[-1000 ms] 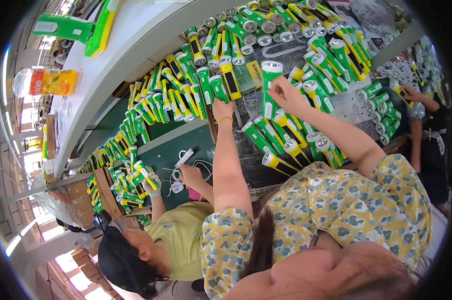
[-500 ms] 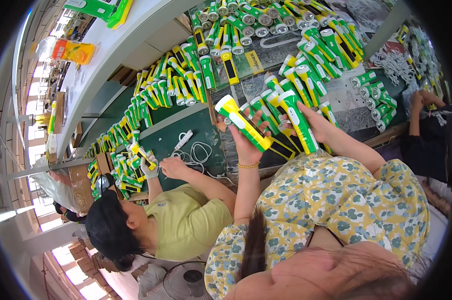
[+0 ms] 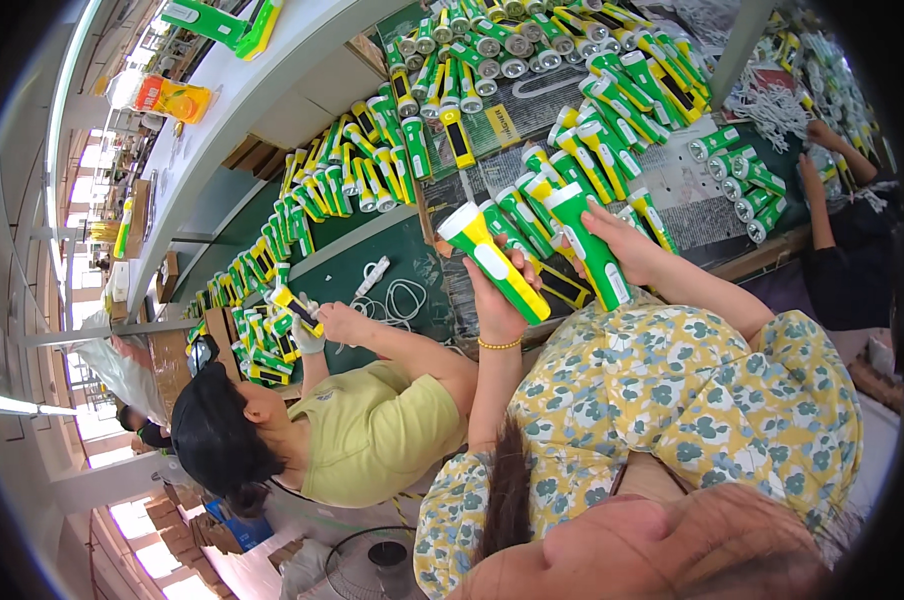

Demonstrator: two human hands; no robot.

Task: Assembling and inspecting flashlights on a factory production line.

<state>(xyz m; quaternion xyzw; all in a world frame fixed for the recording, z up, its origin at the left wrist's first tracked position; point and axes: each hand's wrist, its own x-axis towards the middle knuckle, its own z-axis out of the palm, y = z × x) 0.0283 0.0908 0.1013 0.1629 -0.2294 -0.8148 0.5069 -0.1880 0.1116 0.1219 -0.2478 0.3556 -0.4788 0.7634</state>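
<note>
My left hand point(image 3: 499, 303) is closed round the body of a yellow-and-green flashlight point(image 3: 502, 272), its wide white-rimmed head pointing up and to the left. A pale oval patch shows on its yellow side. Just to the right, my right hand point(image 3: 627, 243) grips a green flashlight point(image 3: 590, 250), also head up, with its plain green side showing and a white patch near its tail. The two flashlights are held apart, side by side, in front of my flowered top. Right behind them several more flashlights point(image 3: 517, 215) lie in a row on the bench.
Piles of flashlights point(image 3: 492, 45) cover the far bench. Green flashlights point(image 3: 747, 185) lie at the right, near white cables point(image 3: 762, 110) and another person's arms point(image 3: 822, 190). At left a co-worker point(image 3: 372, 430) handles a flashlight point(image 3: 297, 308) beside a white cord point(image 3: 402, 300). A shelf point(image 3: 242, 80) runs above.
The flashlight in my left hand has turned from its dark panel to its yellow side. The right one has rolled, hiding its white switch area. The left co-worker's hands have come together at a flashlight.
</note>
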